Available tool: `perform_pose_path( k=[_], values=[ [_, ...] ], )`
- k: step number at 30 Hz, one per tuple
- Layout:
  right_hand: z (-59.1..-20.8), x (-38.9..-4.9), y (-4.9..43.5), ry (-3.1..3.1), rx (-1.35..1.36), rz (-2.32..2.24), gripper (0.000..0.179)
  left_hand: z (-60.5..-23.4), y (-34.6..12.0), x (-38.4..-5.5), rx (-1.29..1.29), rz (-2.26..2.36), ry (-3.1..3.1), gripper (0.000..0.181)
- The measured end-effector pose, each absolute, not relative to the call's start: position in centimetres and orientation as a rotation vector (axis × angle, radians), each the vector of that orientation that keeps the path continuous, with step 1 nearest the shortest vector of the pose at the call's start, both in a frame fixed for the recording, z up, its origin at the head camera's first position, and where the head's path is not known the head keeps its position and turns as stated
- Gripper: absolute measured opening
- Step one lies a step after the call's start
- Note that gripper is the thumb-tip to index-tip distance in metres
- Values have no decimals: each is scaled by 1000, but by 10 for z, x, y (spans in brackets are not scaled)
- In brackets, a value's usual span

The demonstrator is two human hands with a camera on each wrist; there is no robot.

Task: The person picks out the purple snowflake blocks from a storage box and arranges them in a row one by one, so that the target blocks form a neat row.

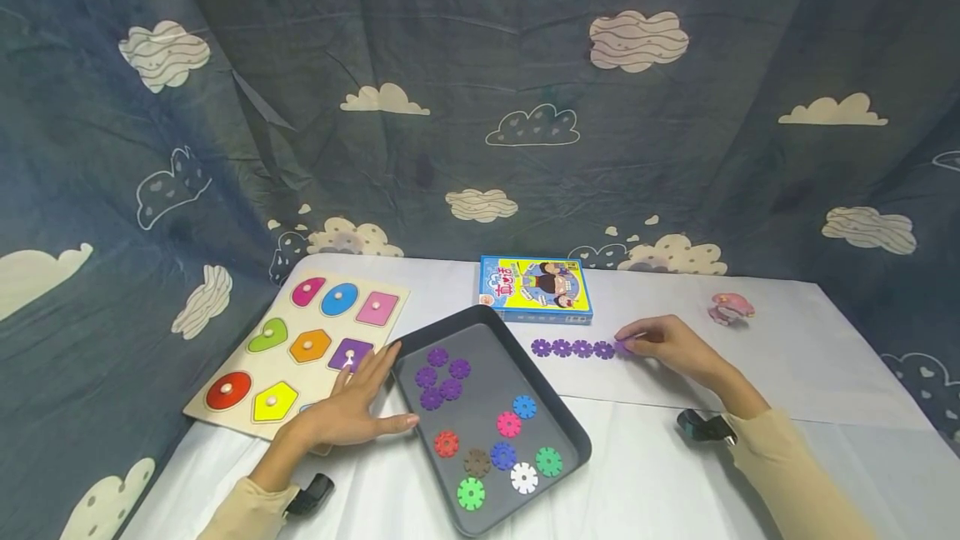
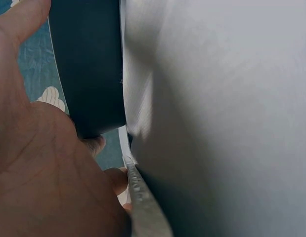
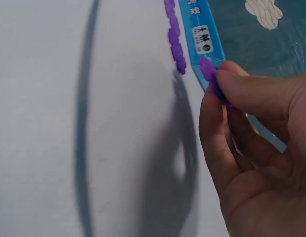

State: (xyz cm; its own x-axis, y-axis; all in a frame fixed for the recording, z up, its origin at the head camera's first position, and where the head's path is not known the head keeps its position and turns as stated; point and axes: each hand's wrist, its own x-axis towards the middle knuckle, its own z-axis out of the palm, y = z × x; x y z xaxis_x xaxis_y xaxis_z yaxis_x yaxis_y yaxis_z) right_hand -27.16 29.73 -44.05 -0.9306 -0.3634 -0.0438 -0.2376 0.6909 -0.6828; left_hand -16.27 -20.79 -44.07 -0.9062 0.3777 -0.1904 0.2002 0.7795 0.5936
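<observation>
My right hand (image 1: 681,350) pinches a purple notched disc (image 3: 208,70) between thumb and fingertips, at the right end of a row of several purple discs (image 1: 582,348) on the white cloth. In the right wrist view the held disc is tilted and apart from the row. My left hand (image 1: 351,408) rests at the left side of a dark grey tray (image 1: 517,357), its fingers spread and thumb stretched over the rim. Inside the tray lie several purple discs (image 1: 451,389) towards the far left, and loose discs of other colours nearer me, among them a white disc (image 1: 524,478).
A wooden shape puzzle board (image 1: 281,357) lies under and beyond the left hand, partly covered by it. Behind the row sits a blue and yellow box (image 1: 536,290). A small pink toy (image 1: 731,307) stands at the back right. A dark cloud-patterned cloth (image 1: 480,157) hangs behind.
</observation>
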Motion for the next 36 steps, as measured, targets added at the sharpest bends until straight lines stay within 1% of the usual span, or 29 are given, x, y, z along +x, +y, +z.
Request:
perform_pose_path(
  k=[13, 27, 36],
  values=[
    [-455, -271, 300, 2756, -401, -1057, 22, -443, -208, -162, 446, 831, 2682, 113],
    [-453, -272, 298, 2807, -453, -1000, 19, -441, -208, -163, 438, 821, 2684, 113],
    [-453, -269, 294, 2819, -402, -993, 18, -441, -208, -162, 430, 823, 2681, 113]
  ],
)
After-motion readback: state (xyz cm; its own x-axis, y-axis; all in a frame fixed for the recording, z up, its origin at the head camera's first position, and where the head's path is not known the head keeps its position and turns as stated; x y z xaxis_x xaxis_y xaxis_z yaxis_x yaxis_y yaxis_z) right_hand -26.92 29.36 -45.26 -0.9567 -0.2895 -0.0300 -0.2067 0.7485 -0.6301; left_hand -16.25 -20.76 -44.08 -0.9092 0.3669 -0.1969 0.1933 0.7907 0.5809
